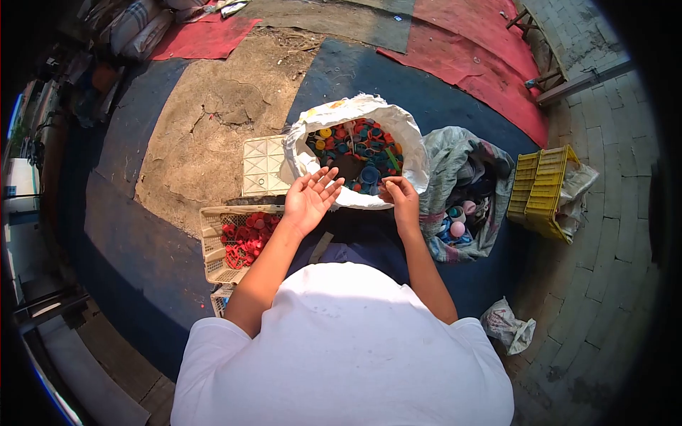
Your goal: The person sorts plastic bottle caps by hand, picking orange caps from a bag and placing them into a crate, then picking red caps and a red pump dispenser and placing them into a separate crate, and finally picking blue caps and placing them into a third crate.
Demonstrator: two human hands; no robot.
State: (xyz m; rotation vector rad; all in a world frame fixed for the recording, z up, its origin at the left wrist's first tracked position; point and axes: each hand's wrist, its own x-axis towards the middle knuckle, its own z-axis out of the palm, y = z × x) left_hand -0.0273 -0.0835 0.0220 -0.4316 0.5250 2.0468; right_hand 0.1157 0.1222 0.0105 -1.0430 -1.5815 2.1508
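In front of me stands a white woven sack [415,160] with its rim rolled open. Inside lie many mixed plastic caps [366,142], red, orange, green, blue and yellow. My left hand [310,199] is palm up at the sack's near left rim, fingers spread, holding nothing. At the near right rim is my right hand [400,199], its fingers curled together; whatever may be between the fingertips is too small to make out. Below my left hand, a beige crate [212,245] holds red plastic caps [249,238].
Right of the white sack, a grey-green sack [444,160] holds assorted plastic pieces. Farther right is a yellow crate [534,188] with bags beside it. A cream lattice crate [263,170] stands left of the white sack. A crumpled white bag [508,326] lies on the paving.
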